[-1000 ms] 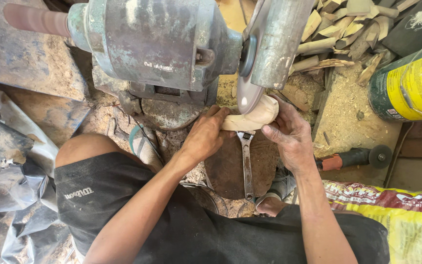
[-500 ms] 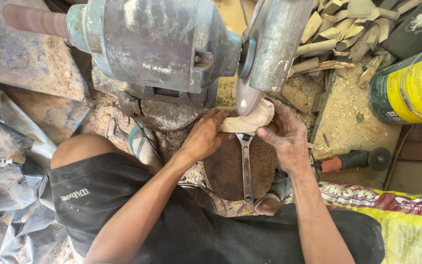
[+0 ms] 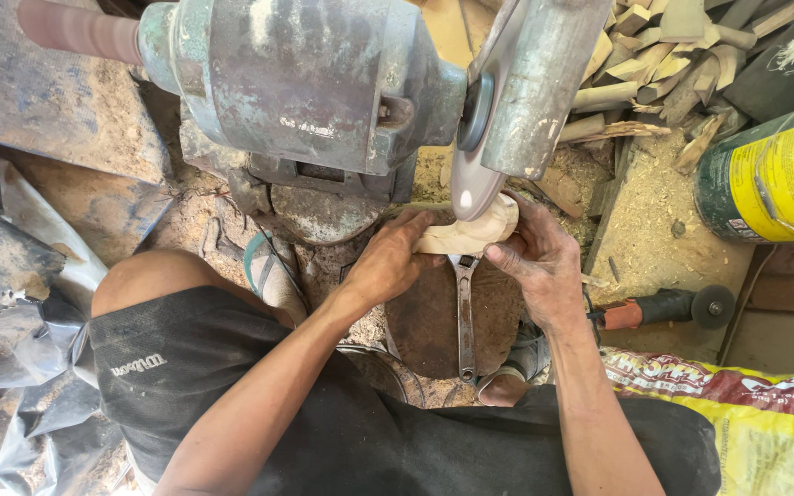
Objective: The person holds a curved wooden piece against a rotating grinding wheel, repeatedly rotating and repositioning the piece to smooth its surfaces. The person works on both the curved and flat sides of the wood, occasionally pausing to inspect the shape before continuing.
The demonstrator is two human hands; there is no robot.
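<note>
Hardly anything has shifted since the earlier frame: both my hands keep the pale wooden piece [image 3: 470, 234] pressed to the lower edge of the grinding disc [image 3: 475, 184], and my left knee sits a touch lower in view; the piece is curved and light-coloured, held level just under the disc, with its top edge touching the wheel; my left hand [image 3: 388, 262] is closed on its left end, fingers curled over the top; my right hand [image 3: 539, 262] is closed on its right end, thumb beneath and fingers wrapped round the far side.

Above the piece stands the bench grinder [image 3: 305, 83], grey-green and worn, its metal guard [image 3: 544, 83] covering the upper part of the disc, and a reddish drum [image 3: 80, 29] sticking out at its far left end; directly below my hands an adjustable wrench [image 3: 464, 317] lies lengthwise on a dark rounded block [image 3: 425, 321]; a flip-flop [image 3: 273, 271] lies on the sawdust ground beside my left knee.

Off to the right an angle grinder [image 3: 668, 308] with an orange collar lies near the ground's right edge; a green and yellow can [image 3: 774, 174] lies on its side above it; wood offcuts [image 3: 663, 46] are heaped in the top right corner; a red and yellow sack [image 3: 746, 413] fills the bottom right.
</note>
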